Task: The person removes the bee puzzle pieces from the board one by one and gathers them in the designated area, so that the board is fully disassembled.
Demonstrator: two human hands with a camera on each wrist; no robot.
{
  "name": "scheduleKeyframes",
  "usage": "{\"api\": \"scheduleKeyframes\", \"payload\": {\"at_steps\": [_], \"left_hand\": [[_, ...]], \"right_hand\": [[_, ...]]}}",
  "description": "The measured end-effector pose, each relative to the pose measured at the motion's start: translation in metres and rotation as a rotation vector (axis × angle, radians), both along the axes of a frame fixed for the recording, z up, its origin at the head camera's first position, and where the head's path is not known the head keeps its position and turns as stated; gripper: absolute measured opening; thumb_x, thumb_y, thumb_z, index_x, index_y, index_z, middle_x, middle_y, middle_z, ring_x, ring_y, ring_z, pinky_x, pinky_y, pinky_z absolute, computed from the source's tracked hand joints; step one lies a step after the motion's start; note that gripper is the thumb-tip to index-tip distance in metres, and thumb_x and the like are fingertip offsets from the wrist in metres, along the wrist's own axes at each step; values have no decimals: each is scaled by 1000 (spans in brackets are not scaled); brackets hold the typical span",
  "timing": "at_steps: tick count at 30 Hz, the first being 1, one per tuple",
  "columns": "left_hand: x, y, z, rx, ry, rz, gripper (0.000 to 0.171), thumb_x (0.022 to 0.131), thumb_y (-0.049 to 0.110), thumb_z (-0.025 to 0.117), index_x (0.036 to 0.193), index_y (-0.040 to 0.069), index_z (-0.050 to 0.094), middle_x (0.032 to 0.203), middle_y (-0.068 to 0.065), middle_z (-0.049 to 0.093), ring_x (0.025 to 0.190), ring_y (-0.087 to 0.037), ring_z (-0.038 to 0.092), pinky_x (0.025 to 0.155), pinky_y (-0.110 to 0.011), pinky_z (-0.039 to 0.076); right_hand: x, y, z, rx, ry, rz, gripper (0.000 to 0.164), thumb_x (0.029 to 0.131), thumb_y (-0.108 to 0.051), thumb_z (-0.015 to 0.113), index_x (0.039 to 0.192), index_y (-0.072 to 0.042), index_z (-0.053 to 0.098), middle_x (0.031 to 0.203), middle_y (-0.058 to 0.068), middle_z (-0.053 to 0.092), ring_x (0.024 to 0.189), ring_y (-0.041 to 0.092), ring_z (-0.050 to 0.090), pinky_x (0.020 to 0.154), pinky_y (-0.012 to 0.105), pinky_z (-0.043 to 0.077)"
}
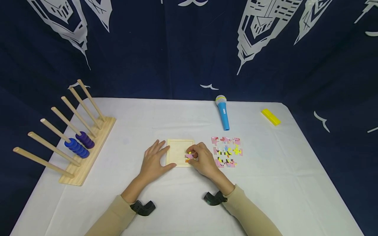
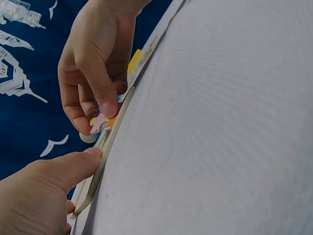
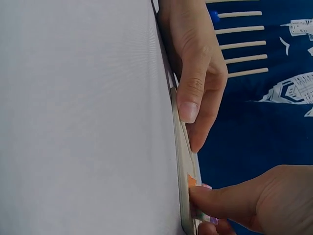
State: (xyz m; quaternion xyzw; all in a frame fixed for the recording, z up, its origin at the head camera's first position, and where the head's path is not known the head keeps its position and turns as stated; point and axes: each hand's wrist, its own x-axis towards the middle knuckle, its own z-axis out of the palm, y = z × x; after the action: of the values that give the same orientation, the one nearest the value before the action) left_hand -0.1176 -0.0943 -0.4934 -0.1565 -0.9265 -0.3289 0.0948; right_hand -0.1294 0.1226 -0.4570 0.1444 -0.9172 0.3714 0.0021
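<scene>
A shallow wooden puzzle tray (image 1: pixel 180 144) lies on the white table. My left hand (image 1: pixel 154 160) is at its left side, fingers spread fairly straight; the thumb touches the near edge and the index finger reaches the upper left. Over the tray's right part, my right hand (image 1: pixel 202 160) pinches a pink jigsaw piece (image 2: pixel 98 122) between thumb and fingers. An orange patch (image 3: pixel 191 180) shows low against the tray beside the right thumb; I cannot tell whether it belongs to the same piece. Several pink and yellow jigsaw pieces (image 1: pixel 227 151) lie in rows right of the tray.
On the left stands a wooden peg rack (image 1: pixel 97 139) with blue rings (image 1: pixel 77 148) and purple rings (image 1: pixel 85 140). Behind the pieces lies a blue toy microphone (image 1: pixel 223 114). A yellow block (image 1: pixel 270 117) is at the back right, before a dark blue curtain (image 1: pixel 141 59).
</scene>
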Motion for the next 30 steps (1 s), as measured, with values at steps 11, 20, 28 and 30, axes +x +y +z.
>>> {"api": "scheduleKeyframes", "payload": {"at_steps": [11, 20, 28, 30], "left_hand": [[1, 0, 0, -9, -5, 5, 73, 73, 41, 83, 131, 3, 60, 148, -17, 46, 144, -38, 32, 113, -59, 26], [0, 2, 0, 0, 4, -2, 73, 73, 39, 84, 131, 1, 60, 148, -19, 46, 144, -40, 31, 112, -60, 26], [0, 2, -2, -2, 8, 3, 75, 72, 39, 84, 130, 0, 60, 148, -20, 46, 143, -41, 31, 112, -60, 26], [0, 2, -2, -4, 6, 3, 74, 72, 39, 84, 131, 0, 60, 148, -20, 45, 143, -41, 31, 112, -60, 26]], "right_hand": [[-1, 3, 23, -100, -74, 35, 20, 84, 7, 65, 94, -9, 70, 77, 1, 61, 65, 12, 50, 57, 20, 40], [2, 47, 39, -180, -127, -42, 23, 89, 3, 61, 112, -1, 65, 96, 12, 60, 73, 17, 55, 56, 21, 45], [12, 115, 35, -217, -199, -214, 23, 92, -2, 61, 114, 2, 62, 98, 17, 65, 81, 19, 61, 68, 21, 53], [14, 130, 36, -203, -210, -272, 22, 92, -5, 63, 113, 2, 62, 98, 17, 65, 80, 17, 61, 68, 22, 54]]}}
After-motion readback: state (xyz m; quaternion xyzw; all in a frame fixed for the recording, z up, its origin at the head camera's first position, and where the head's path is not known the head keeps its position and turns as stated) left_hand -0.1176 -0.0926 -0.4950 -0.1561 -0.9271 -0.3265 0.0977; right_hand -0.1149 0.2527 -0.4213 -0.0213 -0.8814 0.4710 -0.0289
